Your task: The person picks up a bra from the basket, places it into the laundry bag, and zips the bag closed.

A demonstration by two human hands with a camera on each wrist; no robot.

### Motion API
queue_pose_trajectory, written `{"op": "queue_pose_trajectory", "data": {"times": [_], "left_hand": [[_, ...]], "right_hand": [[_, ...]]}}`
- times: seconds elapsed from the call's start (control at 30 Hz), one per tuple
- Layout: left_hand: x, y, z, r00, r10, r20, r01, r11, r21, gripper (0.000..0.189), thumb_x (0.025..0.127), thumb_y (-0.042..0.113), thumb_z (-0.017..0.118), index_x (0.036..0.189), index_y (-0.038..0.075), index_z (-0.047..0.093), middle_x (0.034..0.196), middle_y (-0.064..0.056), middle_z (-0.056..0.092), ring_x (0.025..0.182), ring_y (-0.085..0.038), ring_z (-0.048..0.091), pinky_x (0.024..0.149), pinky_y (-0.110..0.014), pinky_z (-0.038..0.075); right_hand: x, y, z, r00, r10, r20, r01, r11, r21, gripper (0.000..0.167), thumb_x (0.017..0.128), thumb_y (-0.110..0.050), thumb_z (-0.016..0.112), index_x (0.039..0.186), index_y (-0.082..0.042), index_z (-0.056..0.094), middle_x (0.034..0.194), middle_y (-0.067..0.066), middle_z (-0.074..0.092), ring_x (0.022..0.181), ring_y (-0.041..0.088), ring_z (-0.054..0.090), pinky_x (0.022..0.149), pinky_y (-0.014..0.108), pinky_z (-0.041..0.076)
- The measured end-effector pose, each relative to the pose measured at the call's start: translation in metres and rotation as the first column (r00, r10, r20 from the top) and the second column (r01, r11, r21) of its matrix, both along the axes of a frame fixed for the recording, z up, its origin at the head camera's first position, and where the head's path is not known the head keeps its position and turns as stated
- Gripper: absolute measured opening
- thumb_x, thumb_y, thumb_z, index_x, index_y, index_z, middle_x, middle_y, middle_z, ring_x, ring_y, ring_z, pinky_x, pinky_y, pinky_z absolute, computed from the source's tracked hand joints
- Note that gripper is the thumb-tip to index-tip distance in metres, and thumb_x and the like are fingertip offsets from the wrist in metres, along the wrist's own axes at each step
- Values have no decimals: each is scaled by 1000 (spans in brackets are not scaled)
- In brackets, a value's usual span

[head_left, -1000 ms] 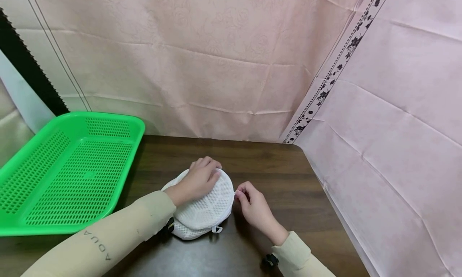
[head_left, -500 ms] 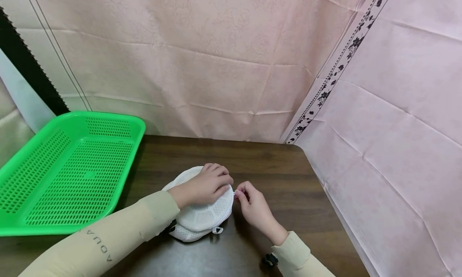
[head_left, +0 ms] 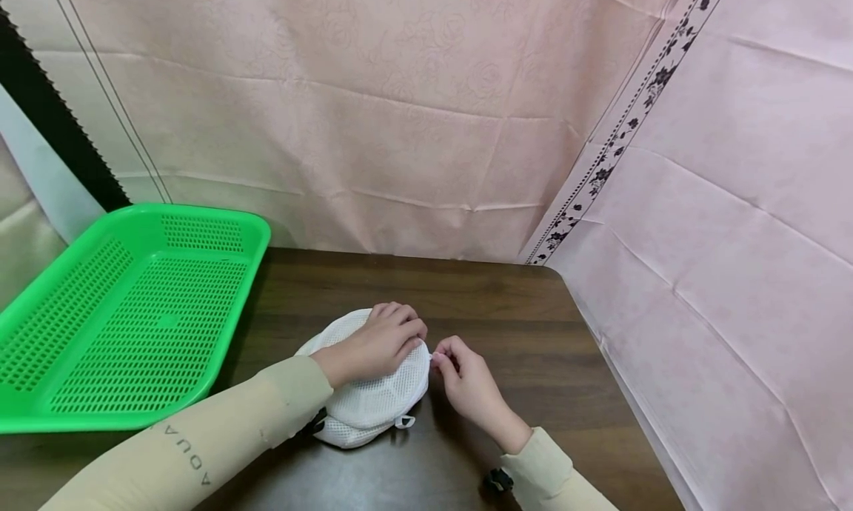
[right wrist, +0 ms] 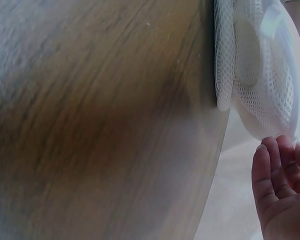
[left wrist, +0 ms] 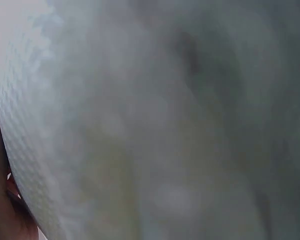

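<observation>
A round white mesh laundry bag (head_left: 376, 400) lies on the dark wooden table, with a small white loop (head_left: 404, 421) at its near edge. My left hand (head_left: 376, 342) lies across the top of it, fingers bent over the right rim and gripping there; its fingertips are partly hidden. Thumb and forefinger of my right hand (head_left: 472, 383) pinch a small white tab at the bag's right edge, seemingly the zip pull. In the right wrist view the mesh side (right wrist: 250, 95) stands beside the right fingers (right wrist: 270, 175). Blurred pale mesh (left wrist: 30, 125) fills most of the left wrist view.
To the left stands a large green perforated plastic basket (head_left: 260, 266). Pinkish cloth (head_left: 400, 126) hangs behind the wooden table (head_left: 506, 304), and a pale cloth (head_left: 746, 237) with a black floral border hangs along the right side.
My left hand has slid right across the bag toward its right rim, close to the right hand. The right hand keeps its pinch at the edge, nearly still.
</observation>
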State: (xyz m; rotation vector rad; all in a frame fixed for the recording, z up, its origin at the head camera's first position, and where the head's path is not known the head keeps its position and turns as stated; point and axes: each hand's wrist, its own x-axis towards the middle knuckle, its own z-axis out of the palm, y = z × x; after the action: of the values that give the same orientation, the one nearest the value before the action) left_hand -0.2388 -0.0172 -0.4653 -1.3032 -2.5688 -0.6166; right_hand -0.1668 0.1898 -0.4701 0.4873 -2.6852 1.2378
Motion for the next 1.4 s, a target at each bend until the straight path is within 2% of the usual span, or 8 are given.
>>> {"op": "queue_pose_trajectory", "data": {"times": [0.17,0.53,0.8,1.1,1.27,1.4], "left_hand": [[-3,-1,-4,999,38,2,-38,999,-1,12,103,27,45,104,26,57,106,8,48,107,-17,44,100,-44,27],[-3,-1,-5,999,44,21,-45,999,8,13,103,29,44,104,26,56,107,7,48,109,-18,44,100,-46,27],[-5,-3,-5,996,84,41,-84,996,19,12,103,29,45,102,26,57,106,8,48,107,-17,44,100,-45,28],[-5,-3,-7,994,92,54,-93,996,13,13,103,29,45,102,27,57,107,8,48,108,-17,44,100,-45,28],[-5,-4,-6,990,115,86,-117,993,21,12,103,29,45,103,27,57,109,7,48,110,-18,43,101,-46,27],[-6,-5,-6,986,129,108,-132,991,21,13,103,30,44,104,27,56,110,7,48,110,-18,42,102,-46,26]], "right_hand": [[0,0,0,1000,7,-1,-7,1000,5,6,98,-13,58,93,-18,57,80,0,60,68,9,54,60,27,48],[0,-1,0,1000,-2,-9,2,1000,6,9,97,-11,59,92,-19,56,79,-5,58,67,9,53,60,27,48],[-1,-1,-1,1000,6,-13,-6,1000,2,8,97,-13,59,92,-18,57,80,-6,60,70,9,55,62,27,49],[0,-1,-1,1000,7,-17,-7,1000,3,8,97,-11,59,92,-17,56,80,-7,59,70,9,55,62,27,49],[1,-2,0,998,30,-57,-29,1000,7,5,97,-12,59,93,-14,57,81,-5,61,71,8,55,63,27,49],[1,-2,0,999,32,-43,-32,999,0,5,97,-13,59,93,-15,57,82,-3,61,71,8,55,64,27,49]]}}
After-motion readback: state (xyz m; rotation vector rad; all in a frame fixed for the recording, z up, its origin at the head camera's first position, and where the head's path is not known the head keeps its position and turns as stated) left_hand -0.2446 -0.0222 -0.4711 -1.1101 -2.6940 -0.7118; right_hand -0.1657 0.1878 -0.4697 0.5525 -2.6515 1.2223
